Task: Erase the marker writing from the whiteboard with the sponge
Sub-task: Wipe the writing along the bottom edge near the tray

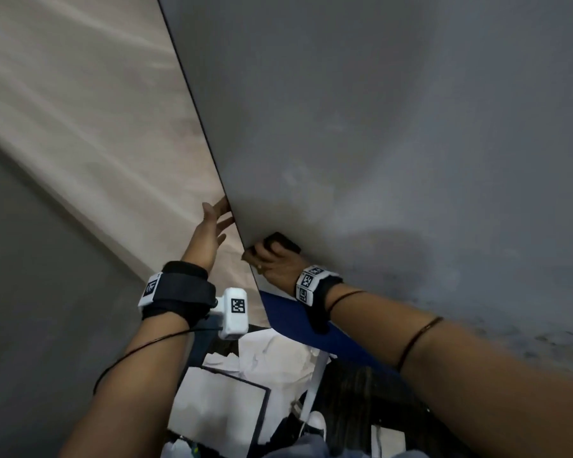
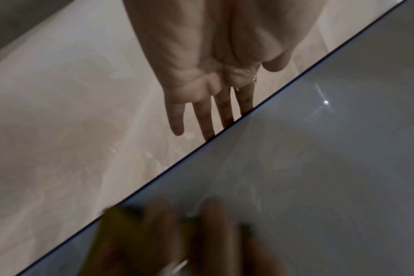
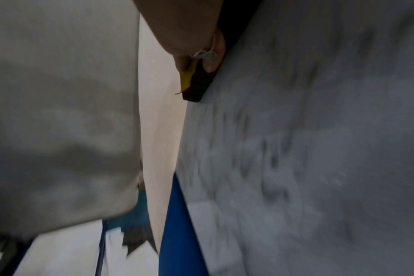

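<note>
Fingers (image 1: 262, 251) of my right hand (image 1: 273, 262) grip the sponge (image 1: 283, 242), pressed on the whiteboard (image 1: 394, 127) right at its left edge; my left hand (image 1: 209, 233) lies open, fingertips tucked behind that edge. Tons of board stretches rightward.

Left hand (image 1: 212, 231) flat, right hand (image 1: 272, 262) curled.

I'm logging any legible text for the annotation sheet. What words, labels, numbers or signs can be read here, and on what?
No readable words or numbers anywhere.
Whiteboard: only smeared grey marker residue, no letters legible.
Wrist bands: black-and-white square code markers, patterns rather than text.
Sponge, in the right hand: no label visible.
Papers below: too blurred to tell.
</note>
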### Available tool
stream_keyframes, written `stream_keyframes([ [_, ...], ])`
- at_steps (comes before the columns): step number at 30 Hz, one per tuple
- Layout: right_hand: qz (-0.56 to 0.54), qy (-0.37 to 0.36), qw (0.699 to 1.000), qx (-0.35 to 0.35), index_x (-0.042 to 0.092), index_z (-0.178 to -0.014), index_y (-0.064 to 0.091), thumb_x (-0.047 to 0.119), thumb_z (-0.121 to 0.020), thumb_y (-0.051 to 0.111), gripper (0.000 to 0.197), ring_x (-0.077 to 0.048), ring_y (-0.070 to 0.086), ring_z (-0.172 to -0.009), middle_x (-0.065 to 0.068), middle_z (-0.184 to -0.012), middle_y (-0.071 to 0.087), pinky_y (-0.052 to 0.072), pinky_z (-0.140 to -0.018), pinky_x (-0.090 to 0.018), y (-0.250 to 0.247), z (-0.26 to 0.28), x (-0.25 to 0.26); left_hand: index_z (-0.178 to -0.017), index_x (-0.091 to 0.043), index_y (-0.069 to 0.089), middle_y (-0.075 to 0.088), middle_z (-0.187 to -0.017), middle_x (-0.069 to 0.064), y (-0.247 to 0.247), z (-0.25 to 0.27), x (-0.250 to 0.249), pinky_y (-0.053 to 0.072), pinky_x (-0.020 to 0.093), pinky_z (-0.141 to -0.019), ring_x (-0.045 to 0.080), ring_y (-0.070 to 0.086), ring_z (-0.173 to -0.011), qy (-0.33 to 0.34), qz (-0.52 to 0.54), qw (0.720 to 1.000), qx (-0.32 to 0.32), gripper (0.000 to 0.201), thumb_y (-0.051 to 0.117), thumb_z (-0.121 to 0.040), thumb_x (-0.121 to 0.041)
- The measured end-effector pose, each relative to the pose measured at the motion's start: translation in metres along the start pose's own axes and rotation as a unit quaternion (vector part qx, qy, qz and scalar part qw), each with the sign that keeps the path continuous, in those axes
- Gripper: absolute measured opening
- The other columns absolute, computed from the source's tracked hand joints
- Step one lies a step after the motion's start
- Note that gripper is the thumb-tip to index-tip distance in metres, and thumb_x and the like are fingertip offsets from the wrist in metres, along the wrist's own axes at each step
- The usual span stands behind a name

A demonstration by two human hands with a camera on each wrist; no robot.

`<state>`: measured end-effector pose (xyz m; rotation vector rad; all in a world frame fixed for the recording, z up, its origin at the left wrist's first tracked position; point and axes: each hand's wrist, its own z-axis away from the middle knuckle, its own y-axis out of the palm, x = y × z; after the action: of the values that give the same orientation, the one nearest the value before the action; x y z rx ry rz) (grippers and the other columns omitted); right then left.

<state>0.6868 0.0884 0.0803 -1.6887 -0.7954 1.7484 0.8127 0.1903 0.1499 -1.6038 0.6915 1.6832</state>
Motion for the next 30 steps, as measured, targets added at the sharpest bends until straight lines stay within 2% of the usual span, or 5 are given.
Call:
stream_keyframes([
  [6,-0.04,-0.03,0.993,0.107,0.02,-0.11,0.07,0.036,-0.058,0.079,0.055,-0.022,0.055,-0.113,0.008,-0.124,0.061,0.026,-0.09,-0.041,0.032,0.028,0.024,-0.132,-0.04,0.039,0.049,-0.131,-0.012,0.005,0.005,-0.002,0.024,0.036,-0.107,0.01,0.046,-0.121,-0.012,0.01,1.0,-0.005,0.046,0.005,-0.102,-0.046],
  [13,-0.073,0.144,0.975,-0.15,0.009,-0.123,0.049,0.008,-0.082,0.031,0.044,-0.028,0.035,-0.117,-0.005,-0.13,0.035,0.028,-0.084,-0.036,-0.016,0.019,-0.011,-0.126,-0.036,0.043,0.051,-0.127,-0.009,0.0,0.0,-0.005,0.025,0.039,-0.11,0.017,0.049,-0.121,-0.035,0.032,0.999,-0.009,0.042,0.009,-0.103,-0.03],
  [21,-0.024,0.025,0.993,0.114,0.02,-0.121,0.064,0.02,-0.081,0.041,0.046,-0.029,0.036,-0.112,0.006,-0.131,0.052,0.029,-0.084,-0.036,0.022,0.025,0.025,-0.129,-0.034,0.045,0.054,-0.121,-0.014,0.009,0.003,-0.004,0.032,0.025,-0.096,0.015,0.049,-0.12,-0.025,0.051,0.998,-0.034,0.047,0.008,-0.102,-0.026],
  [25,-0.1,0.087,0.988,0.081,0.016,-0.13,0.045,0.021,-0.071,0.045,0.059,-0.027,0.039,-0.103,-0.006,-0.126,0.042,0.028,-0.077,-0.031,0.031,0.089,0.029,-0.139,-0.022,0.043,0.052,-0.132,-0.004,0.018,0.004,0.001,0.036,-0.001,-0.07,0.015,0.048,-0.123,0.016,0.057,0.996,-0.069,0.05,0.009,-0.103,-0.019],
  [30,-0.176,0.198,0.964,0.033,0.037,-0.143,0.012,0.021,-0.075,0.041,0.076,-0.032,0.033,-0.119,0.006,-0.143,0.02,0.026,-0.086,-0.032,0.013,0.125,-0.002,-0.137,-0.021,0.041,0.054,-0.119,-0.015,0.039,0.004,0.009,0.048,0.013,-0.085,-0.009,0.056,-0.104,0.075,0.08,0.99,-0.092,0.044,0.029,-0.097,-0.007],
])
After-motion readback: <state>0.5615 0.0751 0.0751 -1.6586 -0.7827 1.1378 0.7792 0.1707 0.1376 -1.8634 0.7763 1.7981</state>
